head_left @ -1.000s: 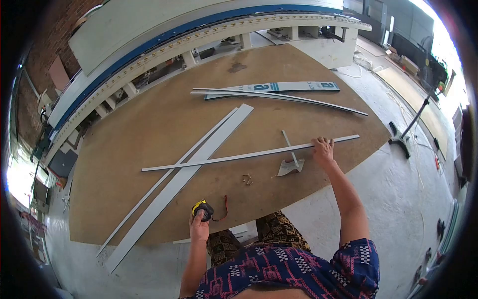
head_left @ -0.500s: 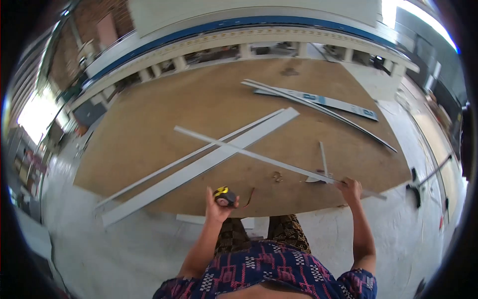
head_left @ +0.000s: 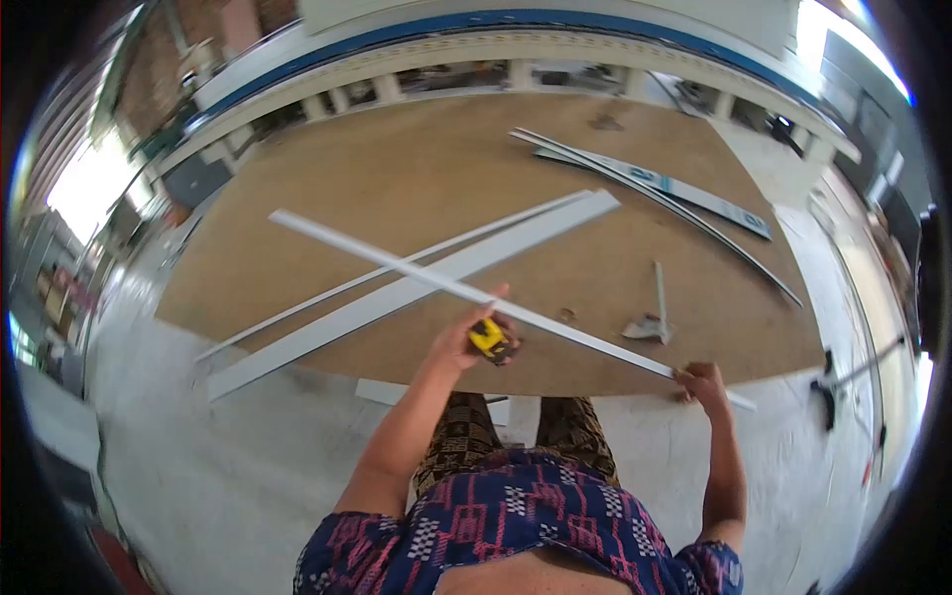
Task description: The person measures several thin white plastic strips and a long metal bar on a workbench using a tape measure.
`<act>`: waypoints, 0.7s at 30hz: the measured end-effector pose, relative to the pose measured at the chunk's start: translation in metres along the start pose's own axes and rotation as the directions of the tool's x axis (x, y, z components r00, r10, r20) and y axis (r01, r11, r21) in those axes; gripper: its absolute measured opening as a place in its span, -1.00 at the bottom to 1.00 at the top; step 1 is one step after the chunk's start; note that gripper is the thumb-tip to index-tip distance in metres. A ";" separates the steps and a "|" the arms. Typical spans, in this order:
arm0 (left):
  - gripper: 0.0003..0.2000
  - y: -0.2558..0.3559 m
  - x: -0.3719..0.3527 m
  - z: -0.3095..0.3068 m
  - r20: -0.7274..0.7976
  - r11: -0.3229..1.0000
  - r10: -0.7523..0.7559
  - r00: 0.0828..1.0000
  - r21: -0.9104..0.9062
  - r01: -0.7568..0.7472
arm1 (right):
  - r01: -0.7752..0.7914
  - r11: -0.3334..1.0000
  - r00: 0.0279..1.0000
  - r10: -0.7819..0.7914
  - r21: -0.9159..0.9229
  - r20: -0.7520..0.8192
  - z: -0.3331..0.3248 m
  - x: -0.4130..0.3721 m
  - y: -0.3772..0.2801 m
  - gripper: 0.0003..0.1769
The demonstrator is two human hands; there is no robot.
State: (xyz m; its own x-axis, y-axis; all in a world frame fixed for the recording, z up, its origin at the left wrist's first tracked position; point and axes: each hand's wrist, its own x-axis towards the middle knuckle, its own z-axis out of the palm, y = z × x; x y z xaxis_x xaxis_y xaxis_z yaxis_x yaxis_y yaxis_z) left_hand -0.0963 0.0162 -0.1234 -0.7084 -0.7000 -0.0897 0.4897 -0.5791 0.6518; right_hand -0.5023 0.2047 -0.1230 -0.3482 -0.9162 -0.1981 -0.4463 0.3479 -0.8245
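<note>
My left hand [head_left: 470,334] holds a yellow and black tape measure [head_left: 491,338] raised over the near edge of the brown board table [head_left: 397,188], its fingers touching a long thin white strip [head_left: 397,264]. That strip runs diagonally from far left to near right. My right hand [head_left: 702,383] grips the strip close to its near right end, just past the table edge. Under the strip lie a wide grey-white strip [head_left: 416,288] and a narrower one [head_left: 377,273], crossing it.
A metal square tool [head_left: 650,322] lies on the table near my right hand. At the far right are a curved strip [head_left: 674,213] and a printed white and blue strip [head_left: 684,196]. A long blue and white machine [head_left: 516,40] borders the far side. Floor stand [head_left: 843,382] at right.
My left hand rose with the tape measure from the table edge up to the long strip. My right hand pulled the strip's near end further off the table, swinging it more diagonal.
</note>
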 end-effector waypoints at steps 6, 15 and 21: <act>-0.61 0.003 -0.013 0.013 0.129 0.999 0.012 0.992 0.039 -0.017 | 0.096 0.980 0.992 -0.079 -0.173 0.099 -0.018 -0.006 -0.008 -0.60; -0.64 0.009 -0.042 0.025 0.017 0.992 0.115 0.993 0.058 -0.116 | 0.340 0.657 0.571 -0.712 -0.673 -0.408 -0.028 0.000 -0.048 -0.49; -0.65 0.026 -0.063 0.026 -0.027 0.950 0.312 0.950 0.036 -0.311 | 0.244 0.949 0.861 -0.307 -0.199 -0.405 0.006 0.025 -0.016 -0.32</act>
State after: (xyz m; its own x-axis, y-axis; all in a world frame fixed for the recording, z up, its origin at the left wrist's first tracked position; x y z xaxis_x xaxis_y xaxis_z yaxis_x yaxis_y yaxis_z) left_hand -0.0518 0.0560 -0.0809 -0.5061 -0.8569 0.0976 0.6671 -0.3172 0.6740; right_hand -0.4985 0.1745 -0.1179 -0.4970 -0.8154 0.2968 -0.6727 0.1459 -0.7254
